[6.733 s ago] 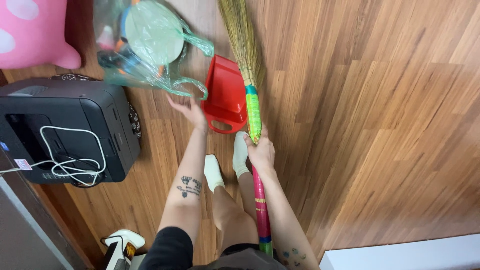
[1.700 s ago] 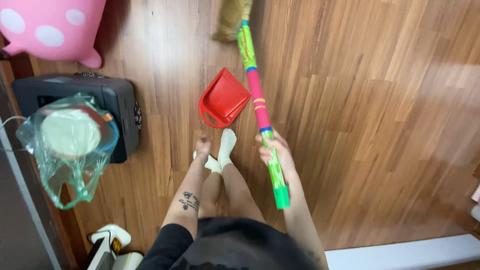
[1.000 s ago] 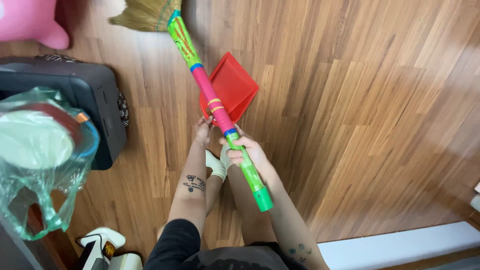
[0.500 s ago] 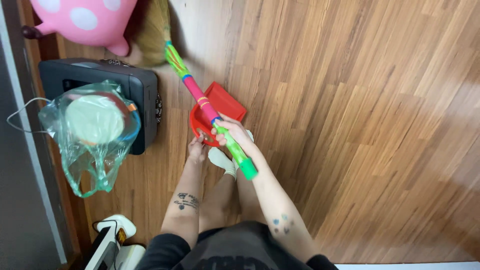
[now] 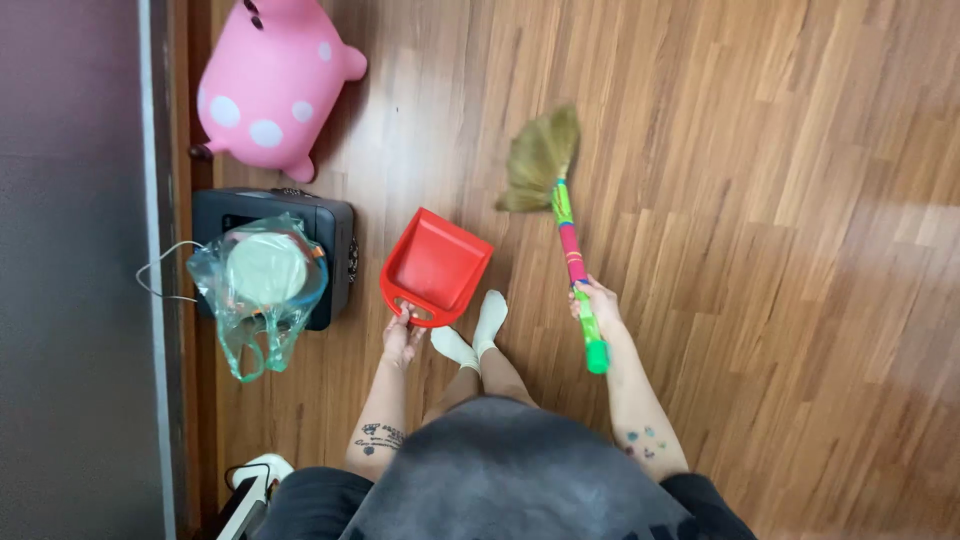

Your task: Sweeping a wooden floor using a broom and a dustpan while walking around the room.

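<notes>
A red dustpan [image 5: 436, 266] lies on the wooden floor in front of my socked feet [image 5: 476, 331]. My left hand [image 5: 401, 335] grips its handle at the near edge. My right hand [image 5: 595, 305] is closed on the green and pink handle of a straw broom [image 5: 559, 207]. The broom's bristle head rests on the floor to the right of the dustpan, and its green end sticks out below my hand.
A black printer [image 5: 300, 222] with a white cable stands by the left wall. On it sits a green plastic bag [image 5: 259, 287] with round things inside. A pink spotted toy [image 5: 268, 87] is beyond it. A white device [image 5: 252, 482] lies at lower left.
The broom has swung from the left, across the dustpan, to the right side. My left hand stays on the dustpan's handle. The view has pulled back and the floor looks farther away.
</notes>
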